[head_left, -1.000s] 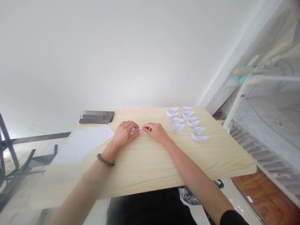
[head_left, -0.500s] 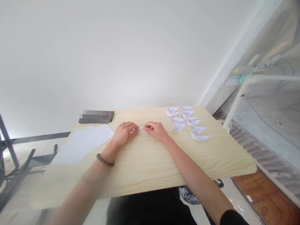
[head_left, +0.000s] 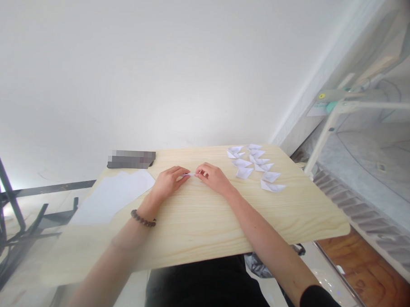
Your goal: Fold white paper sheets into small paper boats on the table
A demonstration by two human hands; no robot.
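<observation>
Both hands (head_left: 189, 176) pinch a slim, apparently folded strip of white paper (head_left: 191, 174).

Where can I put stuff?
Bare tabletop lies between the forearms, and from the right forearm to the near right corner. Folded papers crowd the far right; white sheets and a dark thing, the left; the left hand and right hand, the middle.

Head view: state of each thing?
Left hand: holding small folded paper
Right hand: pinching its other end
Small folded paper: narrow, between both hands
Boat-like paper folds: creased, grouped at right
Paper sheets: flat, overlapping
Beaded bracelet: worn
Dark object: pixelated, state unclear
</observation>
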